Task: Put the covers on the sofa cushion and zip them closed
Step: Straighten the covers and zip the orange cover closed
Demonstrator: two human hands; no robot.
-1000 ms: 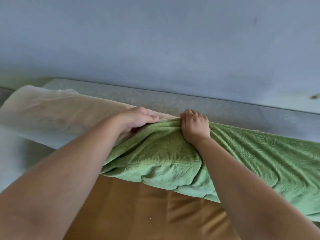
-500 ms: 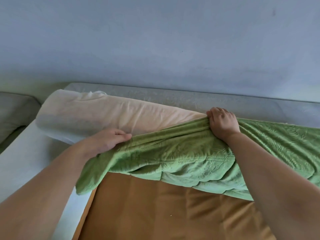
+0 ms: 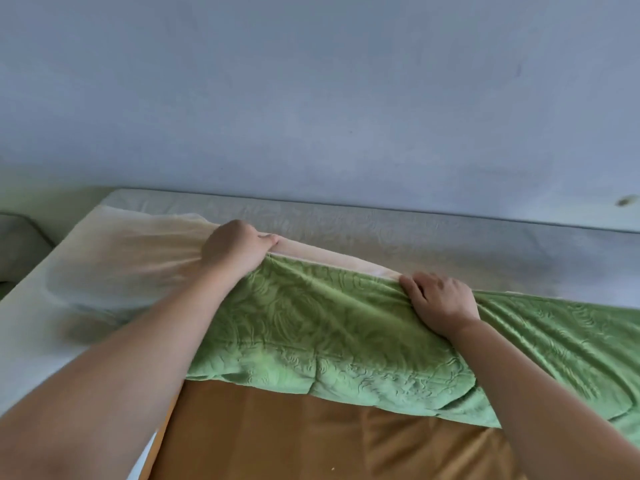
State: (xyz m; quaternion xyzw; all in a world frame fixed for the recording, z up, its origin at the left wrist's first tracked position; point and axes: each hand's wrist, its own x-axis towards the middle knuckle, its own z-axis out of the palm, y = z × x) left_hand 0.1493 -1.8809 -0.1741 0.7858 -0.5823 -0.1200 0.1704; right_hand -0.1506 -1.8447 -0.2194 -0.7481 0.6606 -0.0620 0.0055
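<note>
- A long cream cushion (image 3: 131, 265) was seen lying across the middle of the frame, its bare end left uncovered at the centre left
- A green embossed cover (image 3: 329, 334) was drawn over the cushion from the right edge of the frame to about the centre, where its open edge was bunched
- The left hand (image 3: 239, 249) was placed at the upper centre, its fingers curled over the cover's open edge and clamped on the fabric, on top of the cushion
- The right hand (image 3: 440, 303) was set at the centre right, its fingers curled and the cover's upper edge gripped; creases were pulled in the cloth towards it
- A strip of cream cushion was left exposed along the top between the two hands
- An orange-brown fabric (image 3: 311, 438) was spread below the cushion at the bottom centre
- A grey sofa back (image 3: 381, 223) was seen behind the cushion, under a bluish wall (image 3: 311, 98)
</note>
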